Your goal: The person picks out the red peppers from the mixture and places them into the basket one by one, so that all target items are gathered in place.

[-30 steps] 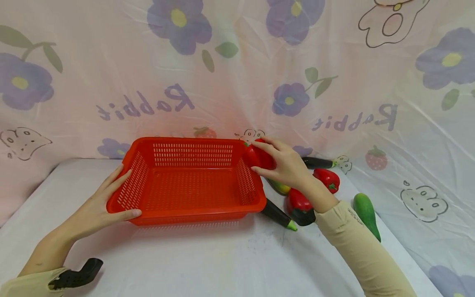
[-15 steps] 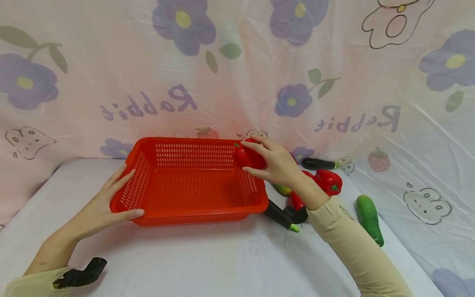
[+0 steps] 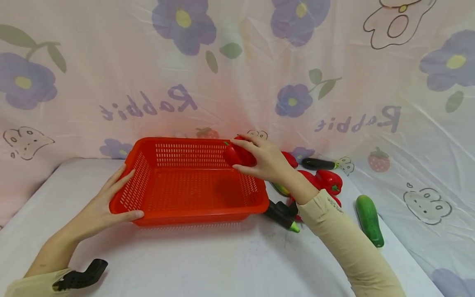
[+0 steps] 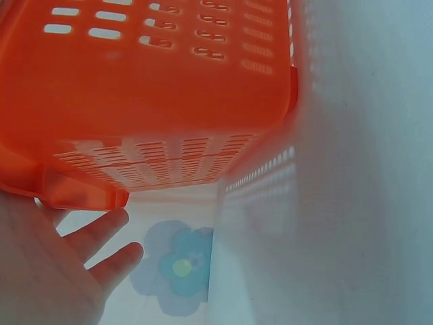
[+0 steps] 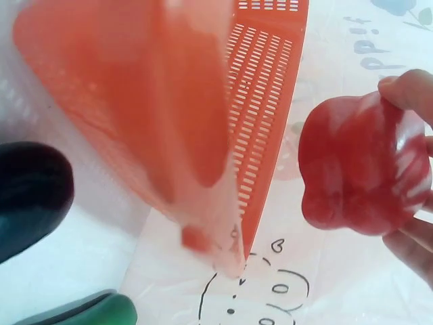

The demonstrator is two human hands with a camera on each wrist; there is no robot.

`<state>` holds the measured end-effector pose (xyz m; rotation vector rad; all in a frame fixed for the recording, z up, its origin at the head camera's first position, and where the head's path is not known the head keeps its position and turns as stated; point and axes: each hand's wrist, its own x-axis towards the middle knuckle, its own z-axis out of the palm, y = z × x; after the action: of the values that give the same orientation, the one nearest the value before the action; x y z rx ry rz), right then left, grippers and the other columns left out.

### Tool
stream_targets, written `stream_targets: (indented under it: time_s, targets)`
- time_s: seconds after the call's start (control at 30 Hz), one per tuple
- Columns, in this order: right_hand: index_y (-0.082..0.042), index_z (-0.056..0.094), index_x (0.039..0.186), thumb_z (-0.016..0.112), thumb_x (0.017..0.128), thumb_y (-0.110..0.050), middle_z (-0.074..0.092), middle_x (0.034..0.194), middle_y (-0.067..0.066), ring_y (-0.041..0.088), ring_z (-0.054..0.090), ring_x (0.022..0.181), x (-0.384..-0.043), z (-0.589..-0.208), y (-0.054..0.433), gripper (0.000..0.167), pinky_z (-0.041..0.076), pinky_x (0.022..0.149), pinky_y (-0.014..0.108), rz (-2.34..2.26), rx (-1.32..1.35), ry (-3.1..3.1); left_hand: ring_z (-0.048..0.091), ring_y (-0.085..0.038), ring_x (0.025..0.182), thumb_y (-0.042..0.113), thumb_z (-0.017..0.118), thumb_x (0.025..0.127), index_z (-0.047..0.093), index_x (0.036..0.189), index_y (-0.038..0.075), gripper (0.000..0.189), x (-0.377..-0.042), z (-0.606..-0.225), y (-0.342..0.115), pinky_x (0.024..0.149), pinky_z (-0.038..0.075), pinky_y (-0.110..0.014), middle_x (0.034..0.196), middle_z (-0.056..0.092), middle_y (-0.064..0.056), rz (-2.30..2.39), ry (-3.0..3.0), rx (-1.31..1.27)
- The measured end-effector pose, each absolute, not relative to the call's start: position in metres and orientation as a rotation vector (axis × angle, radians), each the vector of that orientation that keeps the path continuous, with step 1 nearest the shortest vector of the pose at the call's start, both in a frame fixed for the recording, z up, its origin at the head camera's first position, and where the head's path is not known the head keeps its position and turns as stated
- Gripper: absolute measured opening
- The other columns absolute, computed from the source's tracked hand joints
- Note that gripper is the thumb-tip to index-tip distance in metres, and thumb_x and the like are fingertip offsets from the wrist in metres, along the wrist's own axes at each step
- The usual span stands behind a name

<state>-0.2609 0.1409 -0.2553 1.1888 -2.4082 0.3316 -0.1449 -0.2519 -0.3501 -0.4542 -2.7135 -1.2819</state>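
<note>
A red plastic basket (image 3: 189, 185) with slotted walls stands on the white table. My left hand (image 3: 98, 204) rests on its left end, thumb on the near rim; in the left wrist view straight, spread fingers (image 4: 95, 233) show beside the rim. My right hand (image 3: 272, 163) holds a red bell pepper (image 3: 237, 154) between thumb and fingers, over the right end of the basket. The right wrist view shows the pepper (image 5: 358, 162) raised beyond the basket wall, its lobed bottom toward the camera. The basket floor has no vegetables on it.
Right of the basket lie an eggplant (image 3: 280, 218), a yellow-green vegetable (image 3: 281, 189) partly hidden, and several red bell peppers (image 3: 329, 181). Another eggplant (image 3: 318, 164) lies at the back, and a cucumber (image 3: 369, 220) at the right edge. A printed cloth (image 3: 237, 82) hangs behind.
My right hand has carried the red bell pepper left, from the basket's right rim to farther over the inside. My left hand keeps its place on the basket.
</note>
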Motion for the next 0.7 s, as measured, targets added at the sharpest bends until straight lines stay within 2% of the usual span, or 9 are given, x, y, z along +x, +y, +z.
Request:
stream_targets:
  time_s: [0.33, 0.7]
  targets:
    - [-0.018, 0.055, 0.136, 0.073, 0.082, -0.04, 0.054, 0.136, 0.013, 0.029, 0.056, 0.115, -0.266, -0.254, 0.124, 0.061, 0.054, 0.09, 0.044, 0.325, 1.209, -2.422, -0.003, -0.041, 0.146, 0.028, 0.078, 0.077, 0.015, 0.155, 0.02, 0.101, -0.144, -0.351, -0.251, 0.09, 0.017, -0.083, 0.161, -0.008, 0.01, -1.311, -2.724, -0.439]
    - [-0.021, 0.053, 0.137, 0.071, 0.083, -0.042, 0.051, 0.138, 0.01, 0.028, 0.056, 0.115, -0.268, -0.247, 0.117, 0.061, 0.056, 0.086, 0.042, 0.31, 1.198, -2.457, -0.005, -0.04, 0.146, 0.027, 0.079, 0.077, 0.015, 0.155, 0.021, 0.101, -0.143, -0.352, -0.25, 0.091, 0.016, -0.083, 0.161, -0.009, 0.011, -1.309, -2.716, -0.448]
